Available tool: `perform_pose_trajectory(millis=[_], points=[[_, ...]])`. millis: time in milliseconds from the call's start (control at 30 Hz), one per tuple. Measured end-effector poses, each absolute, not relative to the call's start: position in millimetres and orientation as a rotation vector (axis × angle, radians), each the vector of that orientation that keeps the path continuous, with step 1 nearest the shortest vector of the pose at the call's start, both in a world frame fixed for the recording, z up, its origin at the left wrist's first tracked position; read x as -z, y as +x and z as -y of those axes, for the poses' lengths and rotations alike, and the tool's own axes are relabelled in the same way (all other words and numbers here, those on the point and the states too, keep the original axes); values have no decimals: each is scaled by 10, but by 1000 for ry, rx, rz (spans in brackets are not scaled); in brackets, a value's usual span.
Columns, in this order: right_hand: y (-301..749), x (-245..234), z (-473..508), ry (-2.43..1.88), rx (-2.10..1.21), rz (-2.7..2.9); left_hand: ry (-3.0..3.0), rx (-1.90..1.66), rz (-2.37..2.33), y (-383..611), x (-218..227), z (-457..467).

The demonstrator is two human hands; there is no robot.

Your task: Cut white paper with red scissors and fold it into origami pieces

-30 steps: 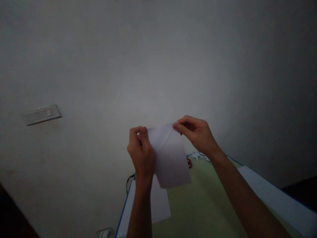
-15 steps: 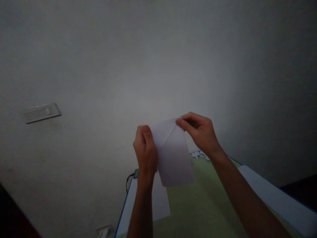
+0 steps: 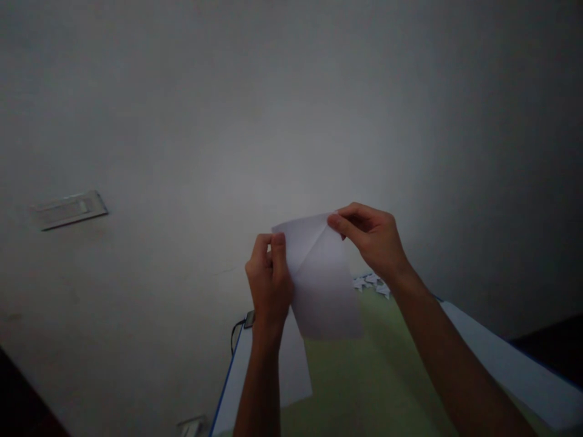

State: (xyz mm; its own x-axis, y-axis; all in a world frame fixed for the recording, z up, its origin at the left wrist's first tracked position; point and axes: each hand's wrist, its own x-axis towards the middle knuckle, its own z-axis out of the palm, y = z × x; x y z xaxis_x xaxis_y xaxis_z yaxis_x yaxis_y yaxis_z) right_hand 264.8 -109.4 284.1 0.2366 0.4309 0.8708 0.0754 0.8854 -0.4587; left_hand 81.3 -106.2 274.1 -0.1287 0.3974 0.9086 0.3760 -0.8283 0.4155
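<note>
1. Background: you face a plain grey-white wall (image 3: pixel 273 121), dimly lit, with a rectangular wall plate (image 3: pixel 70 210) on its left part. Below stands a blue-edged table (image 3: pixel 355 388) with a green top.
2. Location of workpiece: the sheet of white paper (image 3: pixel 325 291) is held up between your two hands, in front of the wall and above the far part of the table.
3. Left grip: your left hand (image 3: pixel 271 276) is clamped on the sheet's left edge, near the upper left corner. The thumb lies upright on the face toward you; the fingers are curled behind.
4. Right grip: your right hand (image 3: pixel 376 240) pinches the upper right corner between thumb and forefinger. Most of the sheet lies to the left of this pinch and below it.
5. Orientation: the long axis runs top to bottom, with the lower end leaning to your right. The lower edge hangs free.
6. Appearance: the face is smooth and unmarked except for one straight diagonal line, from the pinched corner down toward the left edge. You cannot tell whether it is a crease or a flap edge.
7. Surroundings: small white paper cutouts (image 3: pixel 383 291), some star-like, lie at the table's far edge. A second white sheet (image 3: pixel 294 373) lies flat beside your left forearm.
</note>
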Motion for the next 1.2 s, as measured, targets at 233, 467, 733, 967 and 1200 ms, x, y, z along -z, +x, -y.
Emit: perform_pose_trajectory(millis=[233, 467, 733, 967, 1200], points=[[2665, -2824, 1040, -445, -244, 1229, 2090, -2181, -806, 821, -2776, 1090], [2701, -2813, 1023, -471, -245, 1141, 2131, -2112, -824, 857, -2764, 1114], [2665, -2796, 1038, -483, -444, 1392, 1968, -2149, -1020, 809, -2763, 1042], [2669, -2681, 987, -561, -563, 1663, 1844, -2198, -941, 751, -2767, 973], [2647, -2711, 957, -571, -533, 1432, 1903, -1976, -815, 751, -2758, 923]])
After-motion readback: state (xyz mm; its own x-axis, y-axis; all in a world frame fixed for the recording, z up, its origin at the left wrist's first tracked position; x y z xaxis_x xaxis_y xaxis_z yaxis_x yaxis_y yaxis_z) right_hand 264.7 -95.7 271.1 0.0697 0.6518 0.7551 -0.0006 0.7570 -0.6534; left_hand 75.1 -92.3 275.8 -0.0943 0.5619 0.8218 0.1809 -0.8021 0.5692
